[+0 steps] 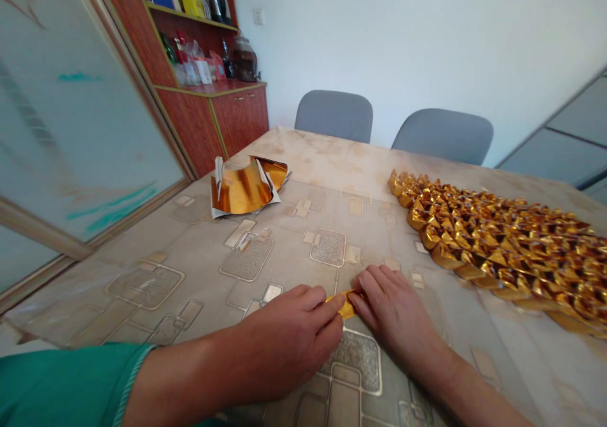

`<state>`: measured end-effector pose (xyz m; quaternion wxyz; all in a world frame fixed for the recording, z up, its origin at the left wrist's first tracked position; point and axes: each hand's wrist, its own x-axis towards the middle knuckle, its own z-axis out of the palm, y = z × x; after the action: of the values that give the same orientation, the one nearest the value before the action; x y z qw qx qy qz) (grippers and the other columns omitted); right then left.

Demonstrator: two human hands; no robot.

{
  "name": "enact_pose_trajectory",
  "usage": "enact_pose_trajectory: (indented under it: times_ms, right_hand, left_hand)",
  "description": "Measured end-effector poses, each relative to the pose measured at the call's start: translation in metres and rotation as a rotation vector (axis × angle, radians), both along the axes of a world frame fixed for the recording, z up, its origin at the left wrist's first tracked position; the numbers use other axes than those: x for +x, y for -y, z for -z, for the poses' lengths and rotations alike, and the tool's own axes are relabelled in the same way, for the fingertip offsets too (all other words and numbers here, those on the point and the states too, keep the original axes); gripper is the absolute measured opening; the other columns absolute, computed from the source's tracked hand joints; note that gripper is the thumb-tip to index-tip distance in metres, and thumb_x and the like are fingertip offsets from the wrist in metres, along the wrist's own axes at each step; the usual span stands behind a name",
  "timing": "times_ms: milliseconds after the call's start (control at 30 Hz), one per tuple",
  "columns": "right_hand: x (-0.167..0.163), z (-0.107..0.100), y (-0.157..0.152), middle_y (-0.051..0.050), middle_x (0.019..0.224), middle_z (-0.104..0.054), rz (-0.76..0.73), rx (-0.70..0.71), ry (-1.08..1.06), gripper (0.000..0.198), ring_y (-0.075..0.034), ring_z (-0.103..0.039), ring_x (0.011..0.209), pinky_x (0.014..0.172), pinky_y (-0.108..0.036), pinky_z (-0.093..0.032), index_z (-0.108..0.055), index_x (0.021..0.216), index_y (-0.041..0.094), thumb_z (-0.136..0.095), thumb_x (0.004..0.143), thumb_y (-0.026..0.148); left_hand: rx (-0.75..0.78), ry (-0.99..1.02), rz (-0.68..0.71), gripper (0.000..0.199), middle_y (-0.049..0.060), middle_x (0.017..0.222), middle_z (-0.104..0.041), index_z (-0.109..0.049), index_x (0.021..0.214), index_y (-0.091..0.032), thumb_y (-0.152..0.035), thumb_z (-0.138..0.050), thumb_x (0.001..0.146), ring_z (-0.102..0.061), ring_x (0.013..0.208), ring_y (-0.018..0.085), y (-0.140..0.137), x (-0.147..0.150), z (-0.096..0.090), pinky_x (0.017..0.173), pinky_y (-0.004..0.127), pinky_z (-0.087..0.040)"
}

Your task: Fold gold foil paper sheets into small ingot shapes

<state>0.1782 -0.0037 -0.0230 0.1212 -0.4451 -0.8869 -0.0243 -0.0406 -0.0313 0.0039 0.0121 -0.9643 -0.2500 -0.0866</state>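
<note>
Between my two hands, just above the patterned tablecloth, is a small folded piece of gold foil paper. My left hand has its fingers closed on the left end of the piece. On its right end, the fingers of my right hand are curled and pressed together. Most of the foil is hidden by my fingers, so its full shape does not show. Loose gold foil sheets with white edges lie curled in a pile at the far left. To the right stand many folded gold foil pieces, packed in rows.
The table has a cloth with rounded-rectangle patterns. Two grey chairs stand along its far side. A red-brown cabinet with bottles and a jar is at the back left, beside a frosted sliding door.
</note>
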Motion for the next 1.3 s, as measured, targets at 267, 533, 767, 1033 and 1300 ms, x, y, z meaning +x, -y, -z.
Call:
enact_pose_trajectory:
  times_ms: [267, 533, 767, 1033, 1300]
  right_hand:
    - [-0.002, -0.004, 0.005, -0.006, 0.087, -0.059, 0.025, 0.002, -0.039, 0.016, -0.026, -0.054, 0.082, 0.072, -0.038, -0.042, -0.053, 0.090, 0.018, -0.062, 0.091, 0.032]
    - [-0.001, -0.009, 0.005, -0.004, 0.089, -0.061, 0.016, -0.057, -0.148, 0.008, -0.023, -0.056, 0.085, 0.077, -0.036, -0.043, -0.053, 0.089, 0.019, -0.054, 0.096, 0.022]
    - [0.011, -0.016, 0.000, -0.001, 0.093, -0.061, -0.069, -0.201, -0.293, 0.015, -0.020, -0.057, 0.091, 0.081, -0.032, -0.041, -0.060, 0.100, 0.023, -0.056, 0.092, 0.011]
    - [0.007, -0.020, -0.002, 0.000, 0.097, -0.059, -0.045, -0.169, -0.399, 0.014, -0.019, -0.053, 0.097, 0.082, -0.032, -0.037, -0.062, 0.083, 0.023, -0.065, 0.083, 0.009]
    - [0.013, -0.024, -0.010, 0.002, 0.079, -0.066, -0.018, -0.159, -0.613, 0.011, -0.018, -0.059, 0.083, 0.081, -0.034, -0.040, -0.063, 0.079, 0.022, -0.063, 0.088, 0.015]
  left_hand:
    - [-0.108, 0.016, 0.029, 0.057, 0.010, 0.142, -0.055, -0.045, 0.140, -0.018, -0.042, -0.061, 0.090, -0.053, 0.116, 0.025, -0.002, -0.021, -0.004, 0.111, 0.046, -0.028]
    - [-0.247, 0.171, -0.305, 0.014, 0.004, 0.092, -0.065, -0.063, 0.084, -0.019, -0.033, -0.064, 0.087, -0.059, 0.088, 0.020, -0.012, 0.013, -0.008, 0.077, 0.030, -0.045]
    - [-0.403, 0.143, -0.515, 0.015, 0.002, 0.089, -0.061, -0.055, 0.086, -0.020, -0.027, -0.065, 0.078, -0.058, 0.083, 0.020, -0.020, 0.026, -0.008, 0.070, 0.030, -0.042]
    - [-0.565, 0.304, -0.502, 0.020, -0.001, 0.085, -0.064, -0.054, 0.089, -0.020, -0.015, -0.061, 0.072, -0.059, 0.080, 0.018, -0.025, 0.028, -0.008, 0.068, 0.026, -0.042]
    - [-0.463, 0.473, -0.443, 0.020, 0.002, 0.075, -0.069, -0.069, 0.076, -0.019, -0.028, -0.056, 0.087, -0.061, 0.074, 0.019, -0.043, 0.029, -0.010, 0.069, 0.028, -0.040]
